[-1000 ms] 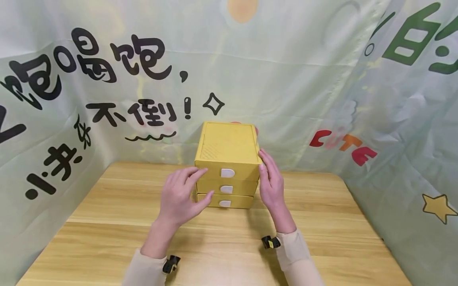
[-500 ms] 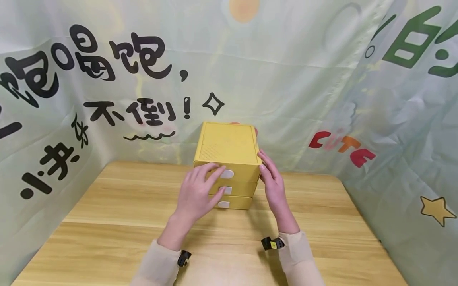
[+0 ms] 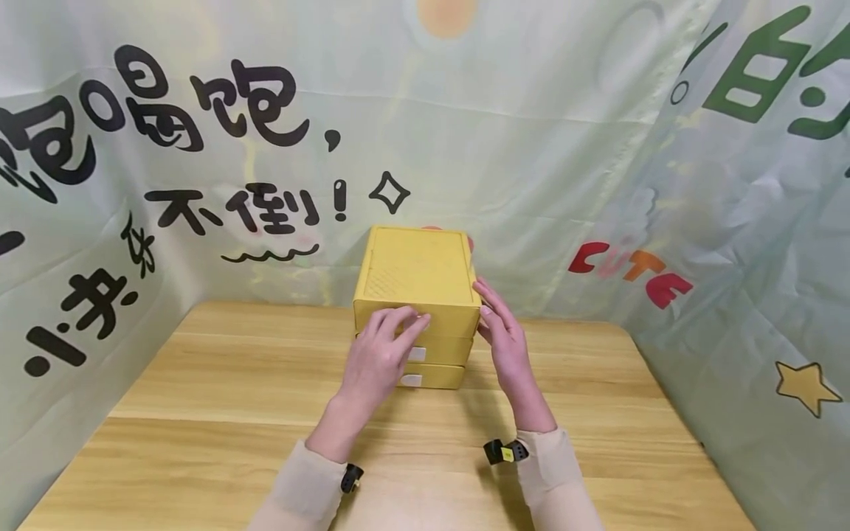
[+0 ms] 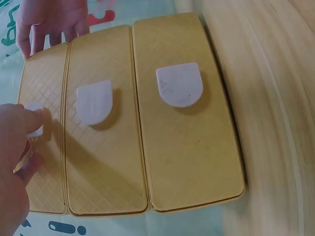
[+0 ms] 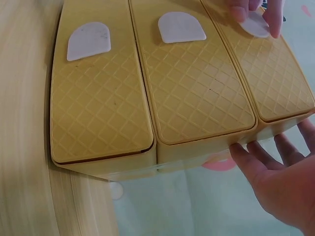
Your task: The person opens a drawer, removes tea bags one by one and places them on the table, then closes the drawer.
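Note:
A yellow three-drawer storage box (image 3: 418,265) stands on the table, each drawer front bearing a white tab handle. My left hand (image 3: 375,358) pinches the top drawer's handle (image 5: 256,25) between thumb and fingers. In the left wrist view the fingers partly cover that handle. The middle handle (image 4: 94,102) and the bottom handle (image 4: 180,84) are untouched. Against the box's right side rests my right hand (image 3: 506,343), its fingers extended along the wall. All three drawers look closed, their fronts roughly flush and marked with a diamond pattern.
The wooden table (image 3: 219,398) extends in front of the box and to both sides. Behind and beside it hangs a pale green printed cloth (image 3: 518,162) with black characters and coloured letters. The box stands near the table's back edge.
My left hand has moved right from the box's left front to the top handle and closed its fingers on it. The right hand stays at the side.

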Action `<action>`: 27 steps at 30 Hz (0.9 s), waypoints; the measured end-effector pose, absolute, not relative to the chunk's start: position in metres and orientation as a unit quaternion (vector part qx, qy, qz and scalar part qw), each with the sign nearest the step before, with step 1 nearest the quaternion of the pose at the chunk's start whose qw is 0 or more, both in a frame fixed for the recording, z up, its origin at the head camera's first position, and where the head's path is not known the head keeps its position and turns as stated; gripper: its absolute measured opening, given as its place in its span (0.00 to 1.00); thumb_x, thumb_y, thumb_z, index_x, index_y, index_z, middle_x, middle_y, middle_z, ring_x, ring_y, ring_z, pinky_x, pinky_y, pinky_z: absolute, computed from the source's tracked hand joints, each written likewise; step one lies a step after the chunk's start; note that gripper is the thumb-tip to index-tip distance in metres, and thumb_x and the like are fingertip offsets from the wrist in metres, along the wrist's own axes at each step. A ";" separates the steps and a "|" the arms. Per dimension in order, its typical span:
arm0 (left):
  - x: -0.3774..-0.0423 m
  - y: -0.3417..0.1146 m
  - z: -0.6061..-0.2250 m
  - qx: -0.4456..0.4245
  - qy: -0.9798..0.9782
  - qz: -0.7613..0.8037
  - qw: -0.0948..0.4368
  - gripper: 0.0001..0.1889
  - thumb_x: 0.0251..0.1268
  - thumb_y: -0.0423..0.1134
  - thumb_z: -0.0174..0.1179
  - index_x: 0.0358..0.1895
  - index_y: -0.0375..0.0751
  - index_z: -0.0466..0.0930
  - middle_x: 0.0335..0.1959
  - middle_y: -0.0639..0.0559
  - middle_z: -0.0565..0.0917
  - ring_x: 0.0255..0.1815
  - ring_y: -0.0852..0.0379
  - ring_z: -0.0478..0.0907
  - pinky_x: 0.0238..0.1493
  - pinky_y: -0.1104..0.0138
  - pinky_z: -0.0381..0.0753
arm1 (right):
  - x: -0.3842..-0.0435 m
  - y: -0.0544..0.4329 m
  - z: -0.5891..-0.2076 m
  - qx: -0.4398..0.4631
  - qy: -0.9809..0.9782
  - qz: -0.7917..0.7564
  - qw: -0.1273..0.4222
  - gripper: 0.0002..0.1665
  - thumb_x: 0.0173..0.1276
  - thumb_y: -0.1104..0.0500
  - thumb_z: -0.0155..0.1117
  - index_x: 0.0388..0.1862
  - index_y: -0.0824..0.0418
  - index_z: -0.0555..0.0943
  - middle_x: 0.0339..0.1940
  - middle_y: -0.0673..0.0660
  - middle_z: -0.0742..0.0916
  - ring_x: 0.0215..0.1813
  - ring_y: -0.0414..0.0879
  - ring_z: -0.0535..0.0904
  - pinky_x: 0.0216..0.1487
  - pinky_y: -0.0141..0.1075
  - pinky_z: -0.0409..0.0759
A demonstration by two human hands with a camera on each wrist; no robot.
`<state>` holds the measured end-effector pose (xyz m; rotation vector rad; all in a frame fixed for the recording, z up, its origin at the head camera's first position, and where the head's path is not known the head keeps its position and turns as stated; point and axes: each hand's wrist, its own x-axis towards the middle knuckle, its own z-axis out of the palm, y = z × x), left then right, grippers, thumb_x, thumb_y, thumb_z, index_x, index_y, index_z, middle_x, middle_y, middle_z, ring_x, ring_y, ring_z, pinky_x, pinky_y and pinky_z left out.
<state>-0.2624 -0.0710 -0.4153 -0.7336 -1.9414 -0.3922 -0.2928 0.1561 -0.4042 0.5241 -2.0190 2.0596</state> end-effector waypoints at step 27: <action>-0.257 -0.063 -0.410 -0.279 -0.799 -0.208 0.490 0.16 0.62 0.20 0.65 0.46 0.44 0.89 0.48 0.49 0.84 0.44 0.47 0.78 0.25 0.63 0.84 | -0.292 0.159 -0.400 0.172 -0.689 0.700 0.077 0.27 0.85 0.50 0.48 0.78 0.52 0.72 0.81 0.41 0.69 0.81 0.46 0.61 0.71 0.65 0.70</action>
